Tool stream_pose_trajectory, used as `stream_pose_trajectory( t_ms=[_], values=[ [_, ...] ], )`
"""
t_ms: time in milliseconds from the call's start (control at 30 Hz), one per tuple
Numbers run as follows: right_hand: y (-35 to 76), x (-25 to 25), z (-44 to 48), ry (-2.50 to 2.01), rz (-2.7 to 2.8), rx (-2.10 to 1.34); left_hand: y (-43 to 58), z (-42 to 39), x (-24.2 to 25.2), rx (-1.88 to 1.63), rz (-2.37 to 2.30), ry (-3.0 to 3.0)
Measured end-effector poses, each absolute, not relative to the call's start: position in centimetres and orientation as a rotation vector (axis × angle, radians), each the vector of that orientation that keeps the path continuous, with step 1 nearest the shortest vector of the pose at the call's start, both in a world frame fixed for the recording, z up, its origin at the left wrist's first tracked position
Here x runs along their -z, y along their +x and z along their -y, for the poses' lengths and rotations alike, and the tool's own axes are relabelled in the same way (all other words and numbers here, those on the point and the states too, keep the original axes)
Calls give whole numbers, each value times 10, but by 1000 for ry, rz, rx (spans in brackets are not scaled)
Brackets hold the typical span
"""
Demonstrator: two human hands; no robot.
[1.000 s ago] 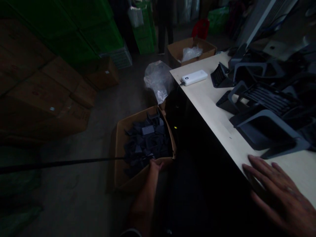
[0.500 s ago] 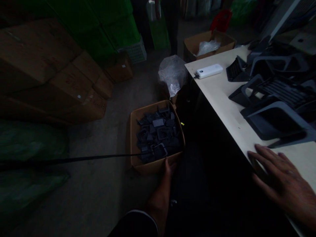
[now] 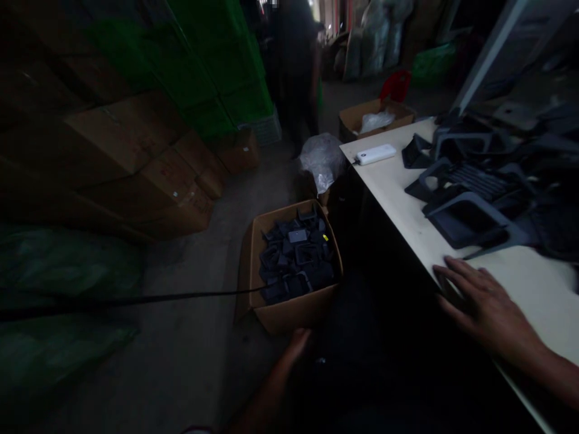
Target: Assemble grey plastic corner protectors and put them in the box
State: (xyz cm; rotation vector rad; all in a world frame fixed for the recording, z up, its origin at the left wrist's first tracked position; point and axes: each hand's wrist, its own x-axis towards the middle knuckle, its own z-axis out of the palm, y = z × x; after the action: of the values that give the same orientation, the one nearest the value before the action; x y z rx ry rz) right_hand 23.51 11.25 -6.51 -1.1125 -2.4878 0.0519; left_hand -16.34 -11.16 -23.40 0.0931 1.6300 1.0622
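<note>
My left hand (image 3: 298,343) is just below the near side of an open cardboard box (image 3: 289,316) on the floor; its fingers are dark and blurred. Inside the box lie many dark plastic parts (image 3: 296,250). At the right, my right hand (image 3: 479,295) rests on the edge of the pale table (image 3: 407,223), fingers spread and nothing held. Just beyond its fingertips stands a dark plastic frame (image 3: 465,220), one of several dark pieces piled on the tabletop.
A white power bank (image 3: 375,154) lies at the table's far corner. Brown cartons (image 3: 172,181) and green crates (image 3: 226,66) are stacked left. A clear plastic bag (image 3: 322,160) sits beyond the box. A person (image 3: 296,66) stands farther back. A dark strap (image 3: 181,296) crosses the left side.
The view has tilted up and shifted, showing more of the person behind. My left hand has come away from the box's near rim. My right hand stays at the table edge.
</note>
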Motion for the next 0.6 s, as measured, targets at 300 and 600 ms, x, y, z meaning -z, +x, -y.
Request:
stream_pose_trajectory(
  t_ms=[300,600],
  values=[
    [232,16,-112,-1147,2226,96,-171,102,173,-904,-1831,761],
    [239,8,-175,-1399,2178,273,-90,62,102,-787,-1607,1200]
  ],
)
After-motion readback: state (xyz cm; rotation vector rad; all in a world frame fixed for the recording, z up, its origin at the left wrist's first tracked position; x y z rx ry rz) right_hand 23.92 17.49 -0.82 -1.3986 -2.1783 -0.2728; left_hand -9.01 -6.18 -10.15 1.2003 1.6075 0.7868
